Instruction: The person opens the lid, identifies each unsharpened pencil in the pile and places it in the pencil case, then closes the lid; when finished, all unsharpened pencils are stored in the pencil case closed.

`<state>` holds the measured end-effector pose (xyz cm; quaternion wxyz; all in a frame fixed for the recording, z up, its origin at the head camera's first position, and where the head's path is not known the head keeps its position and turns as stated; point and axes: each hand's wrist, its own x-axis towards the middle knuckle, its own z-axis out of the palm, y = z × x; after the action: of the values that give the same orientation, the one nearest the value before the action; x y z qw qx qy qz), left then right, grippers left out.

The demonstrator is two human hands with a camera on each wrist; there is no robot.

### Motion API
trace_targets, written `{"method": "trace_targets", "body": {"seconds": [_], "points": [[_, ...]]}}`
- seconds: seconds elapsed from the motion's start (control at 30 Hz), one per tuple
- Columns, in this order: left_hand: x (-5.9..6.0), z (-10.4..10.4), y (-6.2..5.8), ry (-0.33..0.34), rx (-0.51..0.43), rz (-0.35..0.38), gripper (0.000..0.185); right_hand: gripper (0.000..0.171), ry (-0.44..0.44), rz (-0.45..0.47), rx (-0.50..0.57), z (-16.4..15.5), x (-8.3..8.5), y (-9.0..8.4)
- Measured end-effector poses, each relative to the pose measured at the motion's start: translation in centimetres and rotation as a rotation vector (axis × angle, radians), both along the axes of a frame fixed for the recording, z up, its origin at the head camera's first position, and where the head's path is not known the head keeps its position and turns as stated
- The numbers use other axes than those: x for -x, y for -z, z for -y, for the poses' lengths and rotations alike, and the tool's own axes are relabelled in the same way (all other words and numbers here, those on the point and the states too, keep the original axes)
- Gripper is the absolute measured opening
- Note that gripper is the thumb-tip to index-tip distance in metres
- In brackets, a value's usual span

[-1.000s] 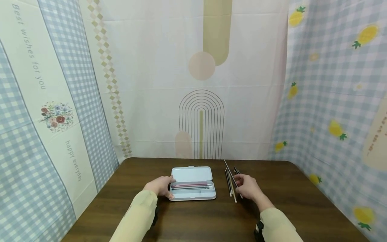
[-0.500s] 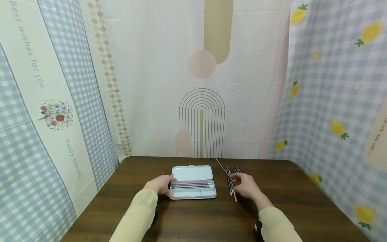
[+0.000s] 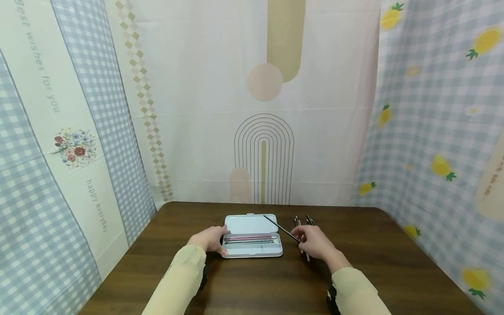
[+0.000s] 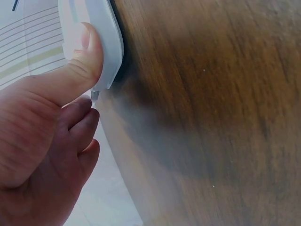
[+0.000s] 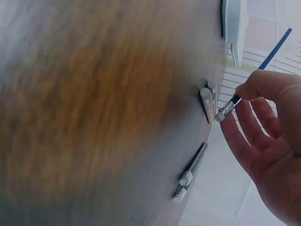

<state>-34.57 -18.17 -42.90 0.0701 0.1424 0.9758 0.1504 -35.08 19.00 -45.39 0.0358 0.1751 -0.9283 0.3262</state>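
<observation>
An open white pencil case (image 3: 244, 251) lies on the table, its lid (image 3: 244, 224) folded back and several pencils (image 3: 248, 239) in the rear compartment. My left hand (image 3: 210, 239) grips its left end; in the left wrist view the thumb (image 4: 82, 61) lies against the case's side. Between thumb and fingers, my right hand (image 3: 315, 242) pinches a dark pencil (image 3: 281, 228) near its eraser end. That pencil is held tilted, its far tip over the lid in the head view. In the right wrist view its shaft (image 5: 275, 49) looks blue.
Loose pencils lie right of the case, partly hidden by my right hand: one group (image 3: 296, 221) nearer the case, another (image 3: 310, 219) farther right. The brown wooden table (image 3: 252, 288) ends at a patterned cloth backdrop (image 3: 197, 131).
My right hand has lifted the pencil from the loose ones and swung its far tip left, over the case's lid. My left hand stays at the case's left end.
</observation>
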Motion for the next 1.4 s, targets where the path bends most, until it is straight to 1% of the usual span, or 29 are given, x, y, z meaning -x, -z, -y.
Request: {"method": "trace_targets", "body": {"seconds": [0.3, 0.43, 0.6, 0.9, 1.1, 1.2, 1.4], "points": [[-0.2, 0.0, -0.1, 0.004, 0.002, 0.002, 0.075, 0.038, -0.043, -0.024, -0.025, 0.3, 0.1, -0.1], [-0.3, 0.1, -0.1, 0.012, -0.001, -0.005, 0.074, 0.038, -0.036, -0.027, -0.026, 0.4, 0.1, -0.2], [-0.4, 0.2, -0.2, 0.001, 0.0, -0.001, 0.075, 0.039, -0.017, -0.036, -0.05, 0.6, 0.1, -0.3], [-0.3, -0.1, -0.4, -0.003, 0.019, 0.002, 0.074, 0.039, 0.006, -0.021, -0.068, 0.5, 0.2, -0.7], [-0.2, 0.0, -0.5, -0.003, 0.025, 0.005, 0.075, 0.041, 0.001, -0.017, -0.063, 0.7, 0.4, -0.5], [-0.2, 0.0, -0.5, -0.002, 0.02, 0.006, 0.075, 0.042, -0.005, -0.029, -0.072, 0.8, 0.5, -0.5], [-0.3, -0.1, -0.5, -0.001, 0.019, 0.003, 0.075, 0.038, -0.021, -0.054, -0.078, 1.2, 0.3, -0.4]]}}
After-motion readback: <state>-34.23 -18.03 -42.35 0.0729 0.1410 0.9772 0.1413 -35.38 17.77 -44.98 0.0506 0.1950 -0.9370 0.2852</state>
